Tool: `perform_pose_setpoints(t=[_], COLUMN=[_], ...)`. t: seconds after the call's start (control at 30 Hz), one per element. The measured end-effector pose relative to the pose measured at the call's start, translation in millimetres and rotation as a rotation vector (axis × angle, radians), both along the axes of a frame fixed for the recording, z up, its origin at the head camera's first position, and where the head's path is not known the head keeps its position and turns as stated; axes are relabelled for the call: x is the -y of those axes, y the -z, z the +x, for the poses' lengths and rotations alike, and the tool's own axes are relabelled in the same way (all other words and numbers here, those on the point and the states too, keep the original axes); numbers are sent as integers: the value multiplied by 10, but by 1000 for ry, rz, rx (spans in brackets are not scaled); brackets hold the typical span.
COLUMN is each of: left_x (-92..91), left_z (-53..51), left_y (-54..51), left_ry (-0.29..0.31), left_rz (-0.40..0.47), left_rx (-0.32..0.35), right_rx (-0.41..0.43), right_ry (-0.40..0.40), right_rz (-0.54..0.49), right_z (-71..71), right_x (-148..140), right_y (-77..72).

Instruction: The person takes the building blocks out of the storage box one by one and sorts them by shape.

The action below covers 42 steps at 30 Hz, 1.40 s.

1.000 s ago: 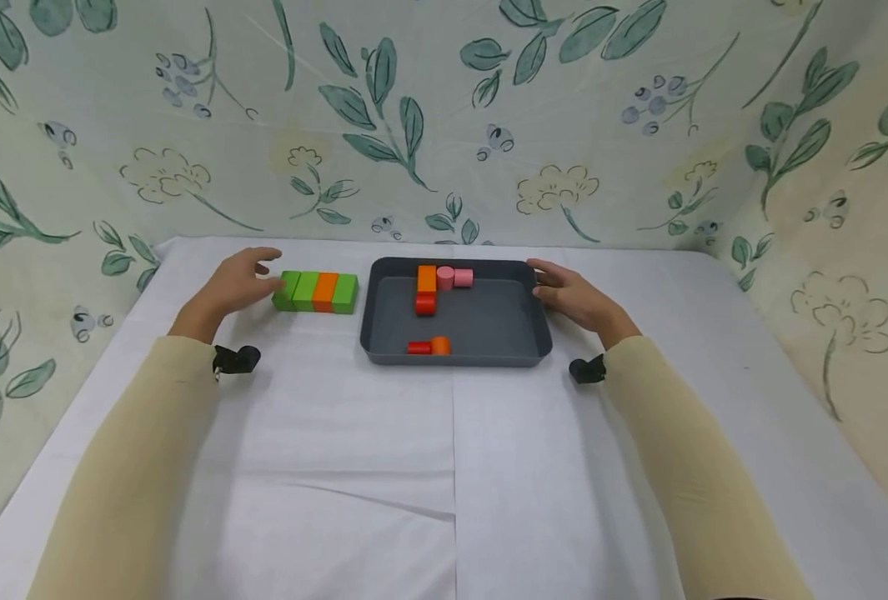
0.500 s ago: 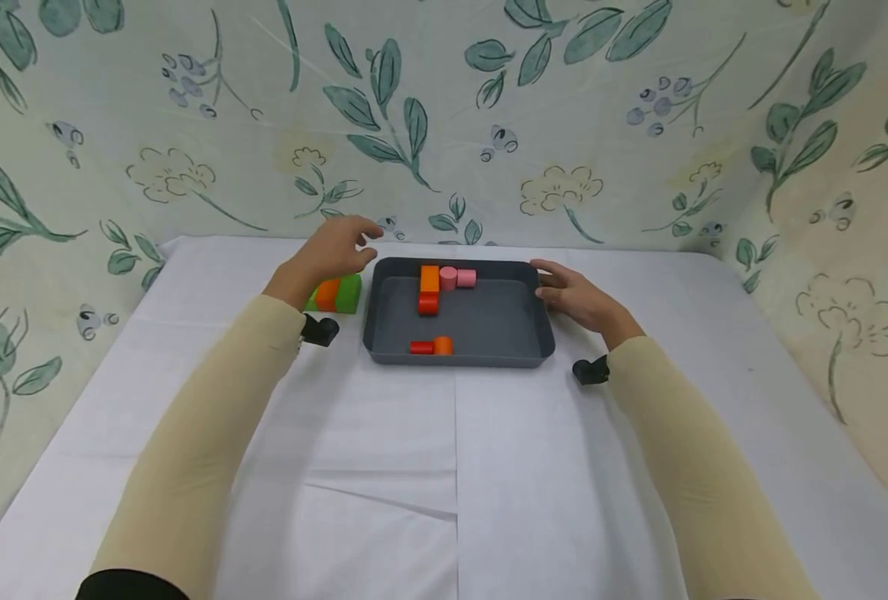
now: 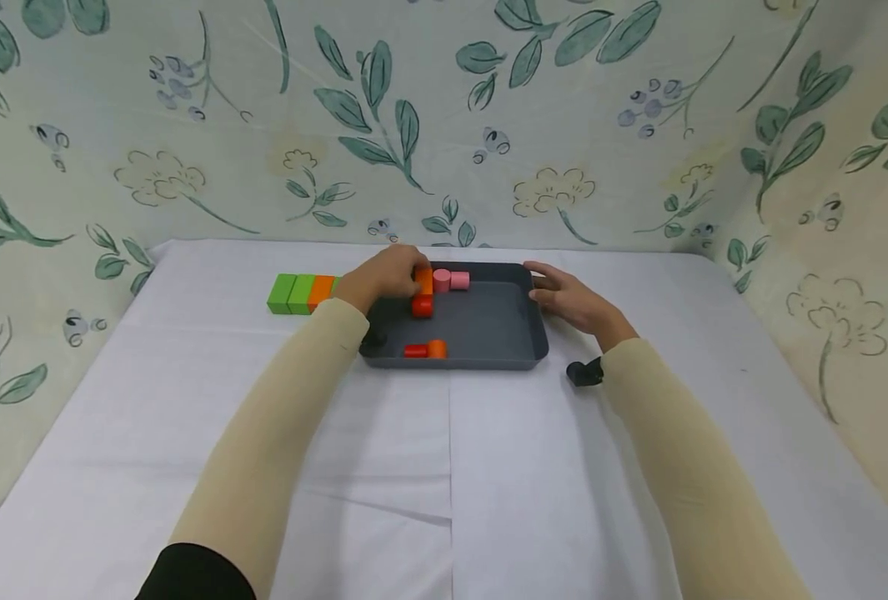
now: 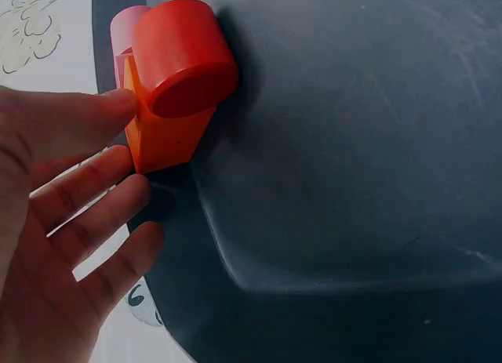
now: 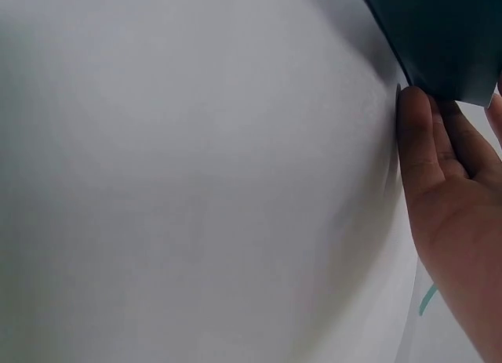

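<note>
My left hand [image 3: 379, 279] reaches over the left side of the grey tray [image 3: 489, 321]. Its thumb and a partly hidden finger pinch the orange block [image 4: 161, 139] near the tray's far wall; the other fingers spread loosely in the left wrist view. Against that block's near end is a red cylinder [image 4: 184, 53]. Two pink cylinders [image 3: 451, 280] lie just right of the block. My right hand [image 3: 574, 304] touches the tray's right wall with extended fingers, as the right wrist view also shows at the tray edge [image 5: 447, 34].
Left of the tray stands a row of green blocks [image 3: 282, 293] with one orange block [image 3: 320, 292] among them; my left hand covers the row's right end. A small red cylinder [image 3: 416, 351] and an orange cylinder [image 3: 437, 348] lie along the tray's near wall.
My left hand has moved right, from beside the green blocks, over the row and into the tray, where it has taken hold of the orange block. The right hand stays at the tray.
</note>
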<state>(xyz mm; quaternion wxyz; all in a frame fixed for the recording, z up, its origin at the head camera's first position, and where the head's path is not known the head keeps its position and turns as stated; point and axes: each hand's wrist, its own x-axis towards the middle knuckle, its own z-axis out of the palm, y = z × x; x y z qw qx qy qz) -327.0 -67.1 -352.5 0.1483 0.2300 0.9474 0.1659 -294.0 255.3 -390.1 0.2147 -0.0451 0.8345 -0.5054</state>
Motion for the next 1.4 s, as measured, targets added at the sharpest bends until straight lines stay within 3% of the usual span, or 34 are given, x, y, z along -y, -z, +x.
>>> perform_pose_setpoints(t=[0.17,0.5,0.9,1.17,1.4], left_x=[-7,-59,-100,-58,-1], left_z=[10,108,84,105,125], left_y=[38,51,124,127,10], left_ry=[16,-27,-82,-94,-64], left_rz=[0,45,8,49,85], left_rx=[13,93,165,161,99], right_rx=[-3,13,7,12,21], right_ry=[1,-2,-11,-5,9], right_rz=[2,-14,-8,-6,-8], right_z=[15,15,-4,-9,-6], right_x=[8,7,17,28,20], right_y=[-35,-27,19,28,19])
